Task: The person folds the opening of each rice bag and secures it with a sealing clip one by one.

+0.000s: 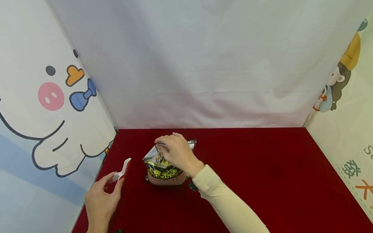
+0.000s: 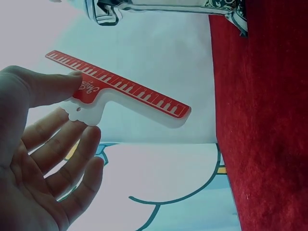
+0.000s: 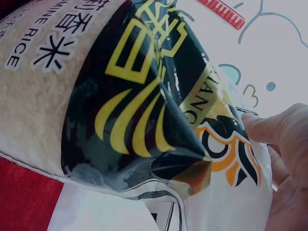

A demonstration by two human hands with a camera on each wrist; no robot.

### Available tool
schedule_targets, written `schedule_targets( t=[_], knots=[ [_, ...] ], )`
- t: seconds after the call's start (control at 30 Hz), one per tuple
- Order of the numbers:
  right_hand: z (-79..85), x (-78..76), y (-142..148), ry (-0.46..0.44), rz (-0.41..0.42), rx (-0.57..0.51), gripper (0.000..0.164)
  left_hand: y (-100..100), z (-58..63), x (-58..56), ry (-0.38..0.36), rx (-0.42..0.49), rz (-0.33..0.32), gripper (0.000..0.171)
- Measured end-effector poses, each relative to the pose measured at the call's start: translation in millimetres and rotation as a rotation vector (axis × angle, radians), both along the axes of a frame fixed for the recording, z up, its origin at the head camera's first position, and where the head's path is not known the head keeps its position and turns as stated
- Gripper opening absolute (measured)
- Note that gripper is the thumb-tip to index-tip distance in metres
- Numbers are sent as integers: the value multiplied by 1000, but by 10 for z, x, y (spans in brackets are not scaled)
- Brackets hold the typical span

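My left hand (image 1: 102,199) pinches a long-jawed clip (image 2: 130,89) between thumb and fingers. The clip is red with a white piano-key print on one face and white on the other. To its right, a rice bag (image 1: 166,176) stands upright on the table, its lower part showing rice through a clear panel. Its silvery top leans folded over, and my right hand (image 1: 179,155) pinches it there with thumb and fingers. Black and yellow print covers the bag's middle (image 3: 115,96). In the head view the right hand hides part of the bag's top.
A dark red cloth (image 1: 247,174) covers the table. White fabric (image 1: 218,64) hangs behind it, and printed cartoon panels (image 1: 52,136) stand along the left and right sides, the left one close to my left hand.
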State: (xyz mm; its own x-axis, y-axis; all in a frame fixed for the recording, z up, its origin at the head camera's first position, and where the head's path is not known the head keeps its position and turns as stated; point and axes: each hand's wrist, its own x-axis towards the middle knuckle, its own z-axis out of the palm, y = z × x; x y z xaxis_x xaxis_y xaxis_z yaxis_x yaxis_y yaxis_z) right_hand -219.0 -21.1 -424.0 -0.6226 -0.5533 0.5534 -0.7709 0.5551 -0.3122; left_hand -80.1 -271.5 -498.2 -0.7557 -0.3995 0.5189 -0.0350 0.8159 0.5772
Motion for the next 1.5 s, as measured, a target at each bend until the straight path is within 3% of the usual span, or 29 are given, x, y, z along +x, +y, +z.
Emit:
schedule_targets(
  t=[0.4, 1.1, 1.5],
  knots=[
    [-14, 1, -4, 3, -2, 4, 14, 12, 3, -38, 36, -39, -22, 36],
    [0, 15, -8, 7, -11, 19, 15, 57, 110, -91, 43, -56, -93, 36],
    [-5, 18, -20, 32, -7, 12, 13, 88, 98, -129, 79, -80, -113, 37]
  ],
)
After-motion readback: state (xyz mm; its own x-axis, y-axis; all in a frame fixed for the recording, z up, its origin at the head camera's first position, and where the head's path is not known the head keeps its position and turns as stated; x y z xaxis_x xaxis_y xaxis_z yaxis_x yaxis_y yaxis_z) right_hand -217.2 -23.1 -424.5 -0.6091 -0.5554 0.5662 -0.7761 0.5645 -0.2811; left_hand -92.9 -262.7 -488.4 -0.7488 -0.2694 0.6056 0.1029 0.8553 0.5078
